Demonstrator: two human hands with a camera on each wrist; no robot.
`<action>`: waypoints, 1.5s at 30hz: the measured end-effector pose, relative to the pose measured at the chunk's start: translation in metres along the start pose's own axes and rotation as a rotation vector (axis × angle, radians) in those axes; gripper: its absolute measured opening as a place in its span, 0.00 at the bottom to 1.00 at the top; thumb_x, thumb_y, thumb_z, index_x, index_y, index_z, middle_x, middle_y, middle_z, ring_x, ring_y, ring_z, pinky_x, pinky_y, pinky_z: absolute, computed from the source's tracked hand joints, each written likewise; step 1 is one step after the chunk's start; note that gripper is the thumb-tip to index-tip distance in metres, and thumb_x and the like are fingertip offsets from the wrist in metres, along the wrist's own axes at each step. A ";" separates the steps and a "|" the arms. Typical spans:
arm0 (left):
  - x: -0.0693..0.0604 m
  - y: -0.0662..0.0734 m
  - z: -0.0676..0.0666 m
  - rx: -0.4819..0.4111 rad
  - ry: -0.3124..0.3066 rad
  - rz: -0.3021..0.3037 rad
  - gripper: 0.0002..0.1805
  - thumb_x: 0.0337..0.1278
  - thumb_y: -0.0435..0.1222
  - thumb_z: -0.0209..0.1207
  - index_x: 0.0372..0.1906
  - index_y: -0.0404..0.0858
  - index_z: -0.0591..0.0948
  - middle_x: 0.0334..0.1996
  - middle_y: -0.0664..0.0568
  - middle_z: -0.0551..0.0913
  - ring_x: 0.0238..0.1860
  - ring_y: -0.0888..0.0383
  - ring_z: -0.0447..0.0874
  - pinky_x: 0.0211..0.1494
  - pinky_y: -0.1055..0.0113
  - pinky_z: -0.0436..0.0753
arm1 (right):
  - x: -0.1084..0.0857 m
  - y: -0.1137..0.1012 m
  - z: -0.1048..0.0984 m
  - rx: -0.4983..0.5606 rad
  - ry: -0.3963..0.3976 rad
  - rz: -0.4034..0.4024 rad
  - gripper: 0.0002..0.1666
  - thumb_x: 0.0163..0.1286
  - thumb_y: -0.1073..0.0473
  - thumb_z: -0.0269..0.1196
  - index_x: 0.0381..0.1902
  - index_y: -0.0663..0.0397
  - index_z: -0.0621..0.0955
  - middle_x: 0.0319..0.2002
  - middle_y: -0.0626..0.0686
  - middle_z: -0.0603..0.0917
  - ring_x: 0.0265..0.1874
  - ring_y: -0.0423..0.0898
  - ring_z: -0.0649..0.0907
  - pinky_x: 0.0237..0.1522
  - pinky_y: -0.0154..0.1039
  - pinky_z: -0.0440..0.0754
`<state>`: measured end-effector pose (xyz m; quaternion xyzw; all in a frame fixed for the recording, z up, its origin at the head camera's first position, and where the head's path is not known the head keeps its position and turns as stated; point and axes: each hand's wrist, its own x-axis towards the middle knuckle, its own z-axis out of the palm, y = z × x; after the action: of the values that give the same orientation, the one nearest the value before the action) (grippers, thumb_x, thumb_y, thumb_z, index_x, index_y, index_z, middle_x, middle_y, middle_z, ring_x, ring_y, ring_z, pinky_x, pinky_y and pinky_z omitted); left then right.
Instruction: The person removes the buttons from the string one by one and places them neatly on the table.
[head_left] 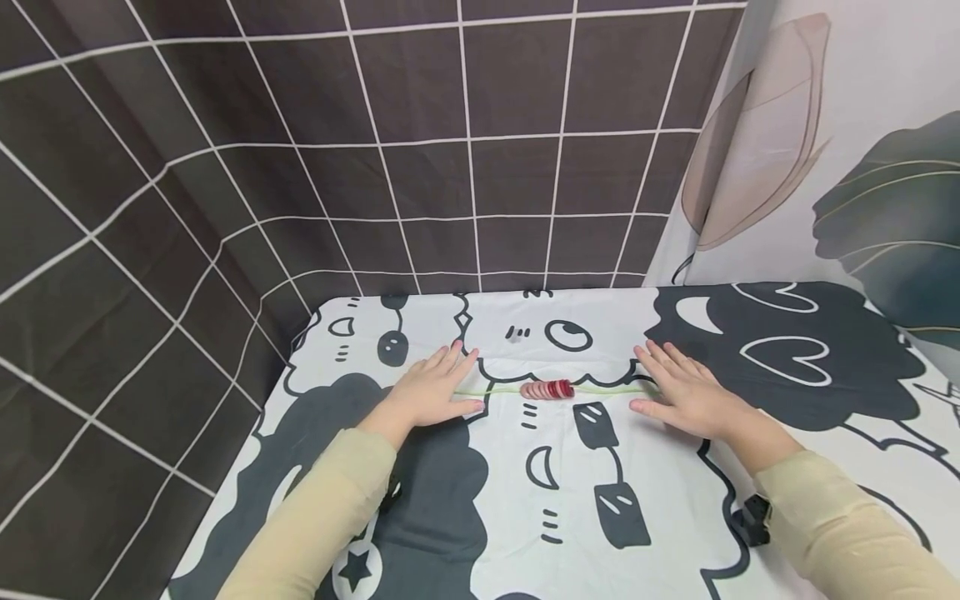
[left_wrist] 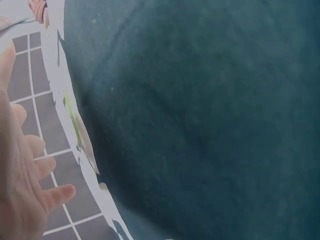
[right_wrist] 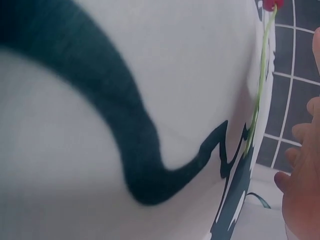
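Note:
A row of red and pink disc-like beads (head_left: 547, 390) lies on the patterned cloth between the two hands, threaded on a thin green cord (head_left: 609, 390). The cord stretches out to both sides of the beads. My left hand (head_left: 431, 390) is spread palm down by its left end, fingers straight, gripping nothing. At the right end, my right hand (head_left: 686, 395) has its fingers extended too, and the cord's tip runs close to its fingertips. Whether either hand touches the cord I cannot tell. The right wrist view shows the cord (right_wrist: 261, 75) running up to a red bead (right_wrist: 272, 4).
A white cloth (head_left: 517, 492) with dark cartoon prints covers the surface. Behind and to the left hangs a dark grid-patterned curtain (head_left: 517, 92). A pale leaf-print curtain (head_left: 885, 75) stands at the right. A dark wrist device (head_left: 752, 520) sits by the right sleeve.

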<state>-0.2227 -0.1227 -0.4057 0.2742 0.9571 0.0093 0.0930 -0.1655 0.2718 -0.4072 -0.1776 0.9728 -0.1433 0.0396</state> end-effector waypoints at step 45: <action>0.021 0.033 0.000 -0.012 -0.022 0.087 0.49 0.55 0.67 0.46 0.75 0.46 0.46 0.73 0.44 0.47 0.70 0.43 0.50 0.65 0.47 0.59 | 0.022 -0.026 0.021 -0.001 0.118 -0.294 0.46 0.61 0.41 0.63 0.65 0.67 0.63 0.59 0.64 0.70 0.59 0.61 0.70 0.59 0.58 0.62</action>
<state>-0.2234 -0.0836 -0.4071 0.3152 0.9431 0.0162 0.1046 -0.1746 0.2354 -0.4199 -0.3092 0.9371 -0.1574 -0.0392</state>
